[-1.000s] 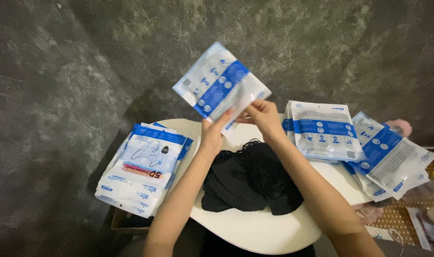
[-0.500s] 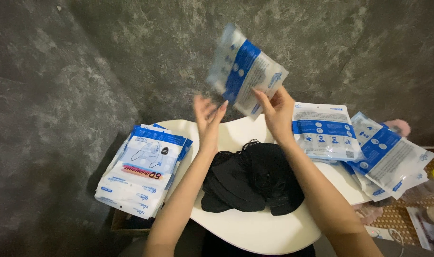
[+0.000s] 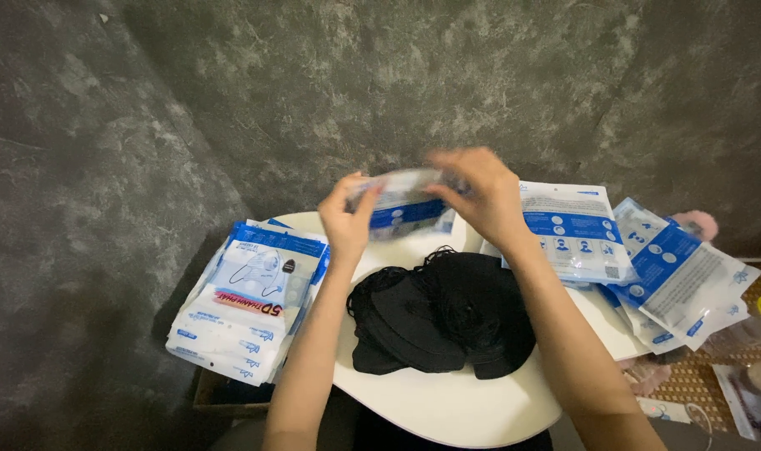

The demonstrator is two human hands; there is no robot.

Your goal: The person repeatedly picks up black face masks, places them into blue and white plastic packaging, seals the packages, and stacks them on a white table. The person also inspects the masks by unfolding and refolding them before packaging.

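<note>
Both my hands hold one blue and white plastic pouch point(image 3: 407, 207) above the far side of a small white table point(image 3: 447, 405). My left hand point(image 3: 347, 219) grips its left end and my right hand point(image 3: 479, 194) grips its upper right end. The pouch is blurred and lies roughly flat between them. Below my hands a pile of black face masks point(image 3: 439, 313) rests on the table's middle.
A stack of filled mask packs point(image 3: 251, 296) sits at the table's left edge. More blue and white pouches point(image 3: 576, 230) fan out on the right point(image 3: 685, 276). A grey mottled wall stands behind. A woven mat with small items point(image 3: 748, 376) lies at the lower right.
The pouch has come down from held upright and high in my right hand to level between both hands. My left hand has taken hold of it again.
</note>
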